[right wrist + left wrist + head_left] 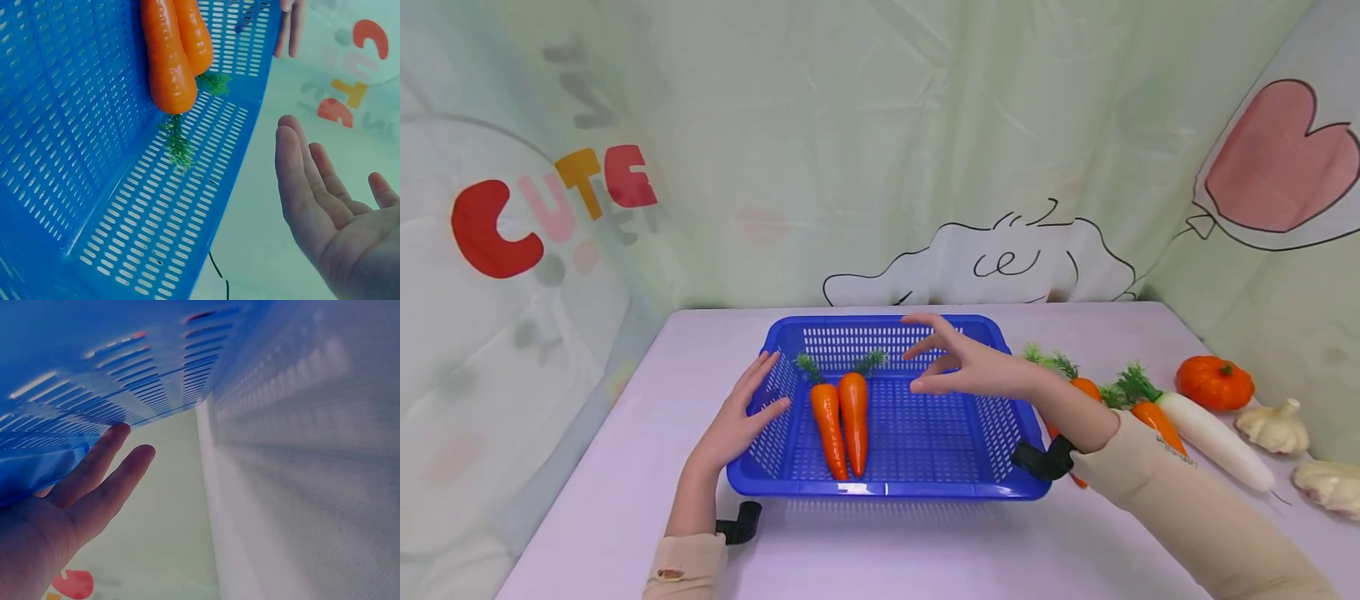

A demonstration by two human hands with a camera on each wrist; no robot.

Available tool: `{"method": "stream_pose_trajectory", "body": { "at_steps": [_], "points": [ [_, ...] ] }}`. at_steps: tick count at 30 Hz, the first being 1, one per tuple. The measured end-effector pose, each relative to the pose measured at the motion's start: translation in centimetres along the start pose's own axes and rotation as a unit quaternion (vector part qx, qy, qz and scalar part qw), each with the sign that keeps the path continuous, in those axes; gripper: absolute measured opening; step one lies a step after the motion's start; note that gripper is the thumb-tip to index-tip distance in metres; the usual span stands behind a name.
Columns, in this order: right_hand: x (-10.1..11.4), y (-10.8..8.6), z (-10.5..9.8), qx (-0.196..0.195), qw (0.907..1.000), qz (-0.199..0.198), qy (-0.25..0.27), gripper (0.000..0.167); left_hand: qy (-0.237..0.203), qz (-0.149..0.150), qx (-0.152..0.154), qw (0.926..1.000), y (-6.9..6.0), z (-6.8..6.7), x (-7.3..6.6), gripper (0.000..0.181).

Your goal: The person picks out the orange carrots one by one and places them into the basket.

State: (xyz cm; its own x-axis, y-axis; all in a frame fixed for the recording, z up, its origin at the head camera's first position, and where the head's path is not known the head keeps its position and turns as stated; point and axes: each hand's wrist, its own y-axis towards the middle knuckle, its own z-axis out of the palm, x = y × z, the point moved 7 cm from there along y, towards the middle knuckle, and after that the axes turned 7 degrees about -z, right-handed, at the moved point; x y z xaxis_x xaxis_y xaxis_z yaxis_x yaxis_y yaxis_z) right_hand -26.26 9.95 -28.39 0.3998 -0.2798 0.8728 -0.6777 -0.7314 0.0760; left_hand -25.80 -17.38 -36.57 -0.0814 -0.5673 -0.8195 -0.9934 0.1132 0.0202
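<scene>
Two orange carrots (pixel 829 429) (pixel 853 421) with green tops lie side by side in the left half of a blue perforated basket (pixel 887 490). The left hand (pixel 735 423) rests against the basket's left rim, its fingers extended along the outside and the thumb over the edge. Over the right part of the basket hovers the right hand (pixel 973 364), fingers spread and slightly bent, nothing between them. In the right wrist view the right hand (pixel 350 219) is apart from the carrots (pixel 169 69). The left wrist view shows the left hand (pixel 69 512) beside the basket's slotted wall (pixel 144 381).
Right of the basket lie more carrots (pixel 1157 423), partly behind the right arm, and a white radish (pixel 1213 442). Farther right are a small orange pumpkin (pixel 1214 383) and two garlic bulbs (pixel 1273 427) (pixel 1330 486). A printed curtain (pixel 790 167) hangs behind the white table (pixel 625 467).
</scene>
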Motion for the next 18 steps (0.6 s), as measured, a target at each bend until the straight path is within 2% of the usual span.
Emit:
{"method": "stream_pose_trajectory", "body": {
  "at_steps": [6, 18],
  "points": [
    [0.4, -1.7, -0.8, -0.036, 0.9987, -0.017, -0.031, 0.076, -0.002, 0.000, -0.001, 1.0000, 0.0, 0.0, 0.0, 0.066],
    [0.7, -4.7, -2.3, -0.089, 0.9947, -0.027, -0.043, 0.078, -0.001, -0.005, -0.003, 1.0000, 0.1, 0.1, 0.1, 0.066]
  ]
}}
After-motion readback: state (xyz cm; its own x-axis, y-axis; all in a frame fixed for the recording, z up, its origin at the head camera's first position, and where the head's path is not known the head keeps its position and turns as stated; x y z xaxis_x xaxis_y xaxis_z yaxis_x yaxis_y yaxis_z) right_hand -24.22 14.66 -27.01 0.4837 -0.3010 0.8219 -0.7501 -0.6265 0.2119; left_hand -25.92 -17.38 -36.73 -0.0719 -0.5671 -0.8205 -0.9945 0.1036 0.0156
